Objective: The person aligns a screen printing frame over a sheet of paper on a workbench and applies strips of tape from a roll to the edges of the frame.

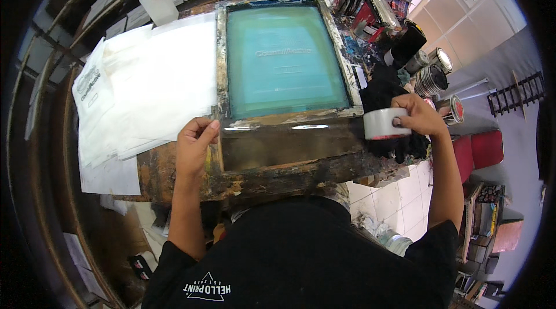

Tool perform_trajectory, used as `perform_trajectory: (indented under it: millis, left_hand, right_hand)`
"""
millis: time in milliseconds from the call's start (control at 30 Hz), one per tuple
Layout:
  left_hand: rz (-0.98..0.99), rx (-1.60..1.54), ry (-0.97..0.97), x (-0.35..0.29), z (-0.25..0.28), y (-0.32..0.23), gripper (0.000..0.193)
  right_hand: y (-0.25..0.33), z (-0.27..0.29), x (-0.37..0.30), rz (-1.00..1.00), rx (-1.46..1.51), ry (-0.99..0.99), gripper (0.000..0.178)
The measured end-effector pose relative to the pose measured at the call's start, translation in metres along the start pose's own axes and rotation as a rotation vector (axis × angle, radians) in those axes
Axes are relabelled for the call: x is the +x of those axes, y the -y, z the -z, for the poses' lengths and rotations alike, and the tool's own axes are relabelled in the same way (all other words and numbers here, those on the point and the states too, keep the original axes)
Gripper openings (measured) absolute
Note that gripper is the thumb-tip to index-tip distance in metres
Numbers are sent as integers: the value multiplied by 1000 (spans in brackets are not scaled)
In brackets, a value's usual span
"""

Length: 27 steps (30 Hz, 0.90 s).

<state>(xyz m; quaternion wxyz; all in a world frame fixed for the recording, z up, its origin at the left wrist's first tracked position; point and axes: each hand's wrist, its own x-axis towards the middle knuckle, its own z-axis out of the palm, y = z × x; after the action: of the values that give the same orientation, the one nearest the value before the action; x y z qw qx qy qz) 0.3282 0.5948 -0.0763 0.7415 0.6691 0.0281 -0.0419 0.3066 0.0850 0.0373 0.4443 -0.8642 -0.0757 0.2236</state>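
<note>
My right hand (418, 116) grips a wide roll of clear packing tape (382, 122) with a red core, out past the near right corner of a screen printing frame (354, 86). A shiny, see-through strip of tape (310, 127) stretches from the roll across to the left, just on the near side of the frame. At its other end my left hand (198, 142) pinches with thumb and fingertips, beside the frame's near left corner. Blue-green mesh (284, 71) with faint lettering fills the wooden, paint-stained frame, which lies flat on the worktable (159, 173).
White printed sheets (156, 77) are piled left of the frame, with a white plastic jug (158, 5) behind them. Black cloth (379, 86) lies beneath and beyond the roll. Paint cans (431, 80) crowd the right side. A red chair (483, 150) stands further right.
</note>
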Motion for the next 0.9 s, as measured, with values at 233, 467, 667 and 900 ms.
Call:
perform_trajectory:
  millis: [233, 467, 667, 900]
  left_hand:
    - [4, 120, -95, 12, -8, 30, 16]
    - [-168, 231, -254, 6, 34, 1, 11]
    - [-935, 295, -484, -49, 140, -78, 21]
    - [-1198, -355, -267, -84, 260, -144, 22]
  right_hand:
    - [5, -6, 50, -39, -891, -172, 54]
    - [32, -14, 42, -140, -784, -250, 54]
    - [119, -85, -22, 618, -893, -742, 34]
    - [174, -134, -74, 1152, -965, -940, 24]
